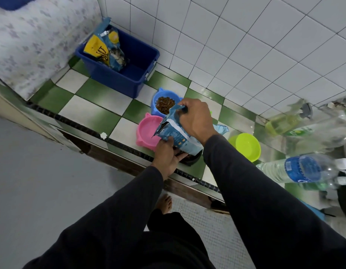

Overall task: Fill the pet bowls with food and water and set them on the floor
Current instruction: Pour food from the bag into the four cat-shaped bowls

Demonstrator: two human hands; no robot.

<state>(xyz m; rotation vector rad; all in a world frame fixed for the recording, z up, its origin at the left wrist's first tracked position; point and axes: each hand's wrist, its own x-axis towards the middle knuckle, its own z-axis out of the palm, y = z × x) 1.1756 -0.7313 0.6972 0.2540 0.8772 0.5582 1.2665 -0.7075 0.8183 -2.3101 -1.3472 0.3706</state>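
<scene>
Right hand (197, 121) grips food bag (176, 133) top, left hand (165, 154) pinches bag's lower edge over black bowl (189, 159)

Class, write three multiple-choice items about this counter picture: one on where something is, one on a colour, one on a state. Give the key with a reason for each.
1. Where is the yellow-and-blue food bag?
A. In the blue tub
B. In the pink bowl
C. On the floor

2. What colour is the bowl holding kibble?
A. Pink
B. Lime green
C. Blue

3. What state is the pink bowl in?
A. Full of kibble
B. No food in it
C. Upside down

Key: 1 A, the bag stands inside the blue tub. 2 C, brown pellets lie in the blue bowl. 3 B, its visible inside shows only pink.
</scene>
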